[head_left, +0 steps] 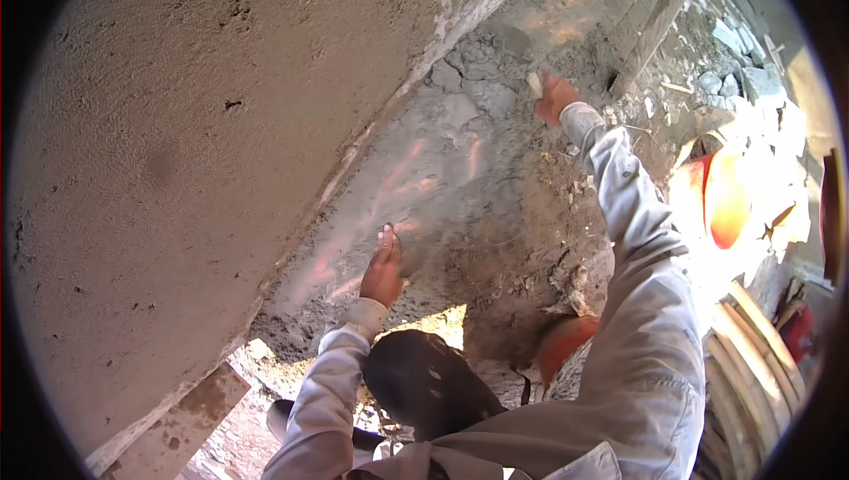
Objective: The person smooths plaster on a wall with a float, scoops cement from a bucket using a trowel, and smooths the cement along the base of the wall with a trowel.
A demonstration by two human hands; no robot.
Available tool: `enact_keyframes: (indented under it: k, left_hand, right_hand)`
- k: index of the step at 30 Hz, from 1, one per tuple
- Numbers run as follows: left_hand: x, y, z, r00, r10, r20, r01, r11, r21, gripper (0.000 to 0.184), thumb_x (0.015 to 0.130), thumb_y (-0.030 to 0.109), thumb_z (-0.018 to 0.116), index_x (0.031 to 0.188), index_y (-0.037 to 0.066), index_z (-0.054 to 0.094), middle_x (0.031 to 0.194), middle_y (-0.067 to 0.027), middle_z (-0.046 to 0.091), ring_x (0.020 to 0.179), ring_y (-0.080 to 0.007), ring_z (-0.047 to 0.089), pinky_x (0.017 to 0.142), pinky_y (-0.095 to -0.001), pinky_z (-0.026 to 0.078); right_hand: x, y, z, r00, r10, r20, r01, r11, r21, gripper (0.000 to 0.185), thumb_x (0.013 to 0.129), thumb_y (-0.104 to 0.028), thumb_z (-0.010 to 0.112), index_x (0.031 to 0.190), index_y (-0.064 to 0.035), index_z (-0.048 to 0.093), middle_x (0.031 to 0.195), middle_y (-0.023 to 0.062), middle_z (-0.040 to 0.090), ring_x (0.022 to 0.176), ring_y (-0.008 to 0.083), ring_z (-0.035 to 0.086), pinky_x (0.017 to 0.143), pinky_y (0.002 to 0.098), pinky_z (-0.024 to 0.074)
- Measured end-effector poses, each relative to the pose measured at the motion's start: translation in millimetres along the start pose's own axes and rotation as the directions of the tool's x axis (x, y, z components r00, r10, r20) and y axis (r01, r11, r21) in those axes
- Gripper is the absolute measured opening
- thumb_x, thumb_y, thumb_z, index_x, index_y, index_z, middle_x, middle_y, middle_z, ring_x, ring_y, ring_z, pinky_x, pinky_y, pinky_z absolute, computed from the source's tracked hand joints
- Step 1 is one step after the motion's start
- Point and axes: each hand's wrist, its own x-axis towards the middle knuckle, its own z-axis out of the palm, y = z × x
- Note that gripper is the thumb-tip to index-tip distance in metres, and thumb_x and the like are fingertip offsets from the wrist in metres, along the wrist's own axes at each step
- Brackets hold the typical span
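Note:
My right hand (555, 98) is closed round the pale handle of what looks like a trowel (534, 84). Its grey blade is hard to tell from the mortar just beyond. Wet grey mortar (482, 95) lies heaped and cracked beside that hand on a flat board or slab (424, 188) with orange marks. Nearer to me, my left hand (385, 269) is held over the slab's lower part, fingers stretched out and nothing in them. Whether its fingertips touch the surface I cannot tell.
A large rough plastered wall (186, 126) fills the left side. Upper right are a wooden plank (659, 20) and broken blocks (752, 77). An orange container (725, 197) stands in bright sun, with curved pale hoses or pipes (752, 374) below. My dark-clad knee (429, 383) is at the bottom.

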Motion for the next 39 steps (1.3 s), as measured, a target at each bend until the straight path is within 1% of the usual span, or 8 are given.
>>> enact_keyframes:
  k: [3, 9, 14, 22, 28, 32, 36, 39]
  left_hand:
    - [-4, -1, 9, 1.000, 0.006, 0.013, -0.006, 1.000, 0.030, 0.094, 0.069, 0.006, 0.081, 0.147, -0.003, 0.028, 0.159, -0.0185, 0.014, 0.144, -0.0359, 0.023, 0.116, -0.0382, 0.031]
    - [1, -2, 7, 0.999, 0.035, 0.005, -0.036, 0.997, 0.066, 0.091, 0.072, 0.007, 0.078, 0.148, -0.002, 0.028, 0.159, -0.0200, 0.014, 0.144, -0.0369, 0.023, 0.116, -0.0396, 0.030]
    - [-38, -2, -8, 0.995, 0.082, -0.049, -0.081, 0.997, 0.016, 0.087, 0.076, 0.016, 0.077, 0.148, -0.001, 0.030, 0.157, -0.0210, 0.019, 0.144, -0.0378, 0.023, 0.116, -0.0451, 0.027]
    - [-161, -47, 52, 0.800, -0.391, -0.455, 0.228, 0.899, -0.373, 0.067, 0.083, 0.018, 0.072, 0.141, 0.001, 0.045, 0.142, -0.0227, 0.046, 0.131, -0.0366, 0.046, 0.107, -0.0434, 0.039]
    - [-229, -10, 39, 0.534, -0.826, -0.182, 0.382, 0.427, -0.820, 0.049, 0.094, 0.017, 0.059, 0.138, -0.002, 0.048, 0.120, -0.0221, 0.062, 0.112, -0.0281, 0.060, 0.094, -0.0353, 0.049]
    - [-291, -56, 51, 0.647, -0.763, 0.018, -0.207, -0.199, -0.958, 0.036, 0.097, 0.015, 0.052, 0.129, 0.001, 0.055, 0.119, -0.0188, 0.059, 0.101, -0.0247, 0.063, 0.087, -0.0388, 0.056]
    - [-274, -32, 32, 0.630, -0.744, -0.222, -0.120, 0.190, -0.975, 0.035, 0.090, 0.006, 0.067, 0.124, -0.001, 0.058, 0.113, -0.0118, 0.063, 0.101, -0.0195, 0.061, 0.084, -0.0330, 0.053]
    - [-283, -3, -25, 0.616, -0.628, -0.475, 0.036, 0.625, -0.780, 0.040, 0.095, 0.019, 0.064, 0.128, -0.002, 0.056, 0.120, -0.0172, 0.064, 0.109, -0.0202, 0.060, 0.094, -0.0316, 0.046]
  right_hand:
    - [60, 5, 5, 0.946, 0.035, 0.321, -0.152, 0.926, 0.346, 0.066, 0.081, -0.015, 0.061, 0.141, 0.0006, 0.039, 0.121, 0.0293, 0.060, 0.112, 0.0400, 0.061, 0.093, 0.0435, 0.0513]
    - [-22, -41, 68, 0.977, -0.199, 0.069, 0.199, 0.980, 0.009, 0.068, 0.081, -0.017, 0.063, 0.141, 0.0010, 0.036, 0.120, 0.0284, 0.061, 0.109, 0.0408, 0.062, 0.092, 0.0455, 0.0519]
    - [-69, -15, 53, 0.995, 0.049, -0.092, -0.036, 0.989, 0.143, 0.068, 0.081, -0.018, 0.063, 0.141, 0.0002, 0.035, 0.123, 0.0285, 0.059, 0.114, 0.0399, 0.060, 0.096, 0.0436, 0.0500]
    - [-91, -58, 110, 0.974, 0.208, 0.085, -0.223, 0.943, 0.247, 0.081, 0.082, -0.022, 0.065, 0.149, -0.0018, 0.022, 0.126, 0.0275, 0.058, 0.115, 0.0382, 0.060, 0.096, 0.0409, 0.0506]
    - [-31, -15, 75, 0.932, 0.329, -0.154, -0.257, 0.897, 0.359, 0.076, 0.083, -0.024, 0.067, 0.147, -0.0100, 0.028, 0.125, 0.0250, 0.058, 0.112, 0.0382, 0.061, 0.093, 0.0445, 0.0522]
    - [-37, -37, 95, 0.976, 0.211, -0.047, -0.207, 0.975, 0.077, 0.070, 0.084, -0.024, 0.068, 0.142, -0.0077, 0.032, 0.127, 0.0232, 0.058, 0.113, 0.0393, 0.060, 0.095, 0.0442, 0.0512]
    - [-105, -92, 128, 0.999, -0.024, 0.043, 0.022, 0.998, 0.063, 0.082, 0.080, -0.019, 0.061, 0.152, -0.0070, 0.023, 0.125, 0.0264, 0.059, 0.114, 0.0358, 0.060, 0.097, 0.0436, 0.0495]
    - [-121, -95, 172, 0.963, 0.228, -0.146, -0.119, 0.841, 0.527, 0.072, 0.080, -0.016, 0.064, 0.144, -0.0047, 0.032, 0.110, 0.0248, 0.062, 0.098, 0.0380, 0.064, 0.082, 0.0436, 0.0547]
